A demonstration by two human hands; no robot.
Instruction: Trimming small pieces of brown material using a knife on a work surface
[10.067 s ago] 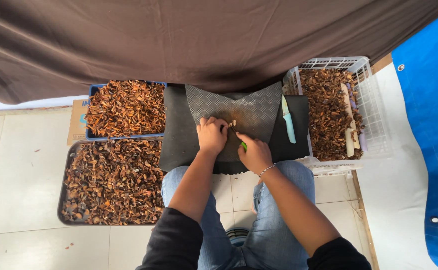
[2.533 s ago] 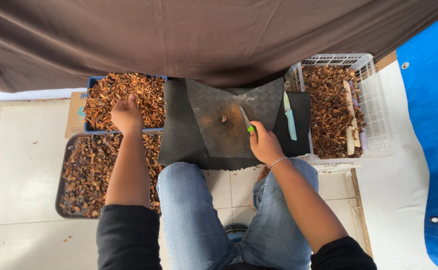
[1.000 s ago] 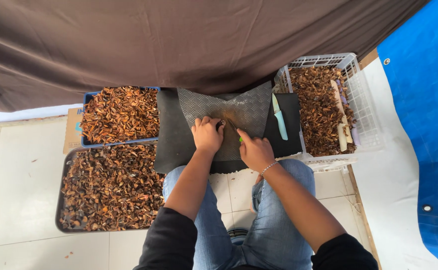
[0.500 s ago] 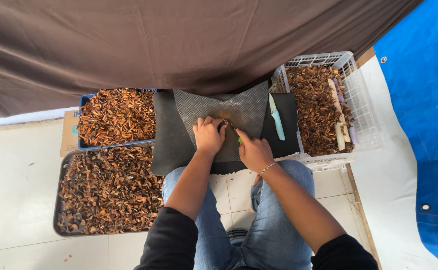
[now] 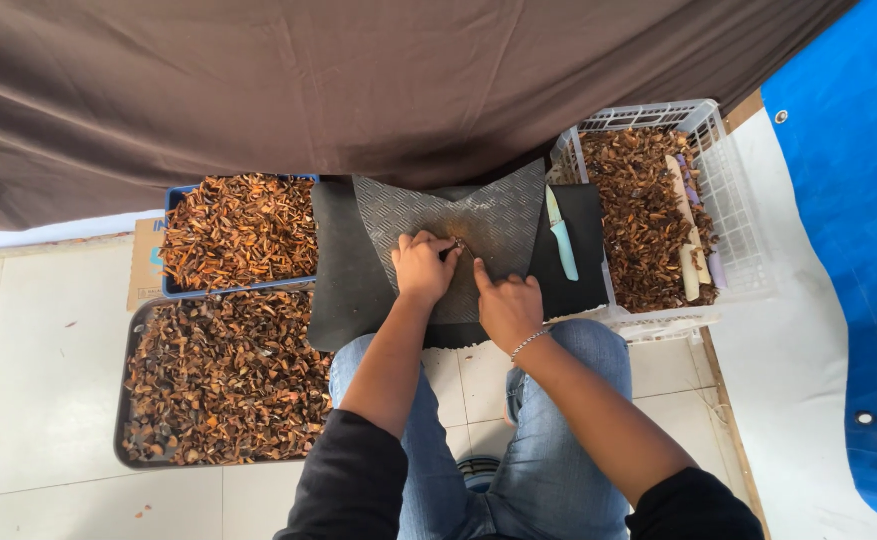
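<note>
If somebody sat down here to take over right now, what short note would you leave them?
Left hand: pinning a small brown piece on the grey ribbed mat.
Right hand: gripping a small tool against that piece; tool mostly hidden.
Spare light-green knife lies on the mat's right side.
Brown husk pieces fill the blue tray, dark tray and white basket.
Done versus left: cannot tell which container holds finished pieces.

left hand (image 5: pixel 422 268): fingers curled, palm down | right hand (image 5: pixel 507 308): forefinger extended, beside left

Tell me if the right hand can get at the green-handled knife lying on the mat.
Probably yes. The knife lies bare on the black mat, just right of the right hand, nothing between them; that hand is busy at a small piece beside the left hand.
</note>
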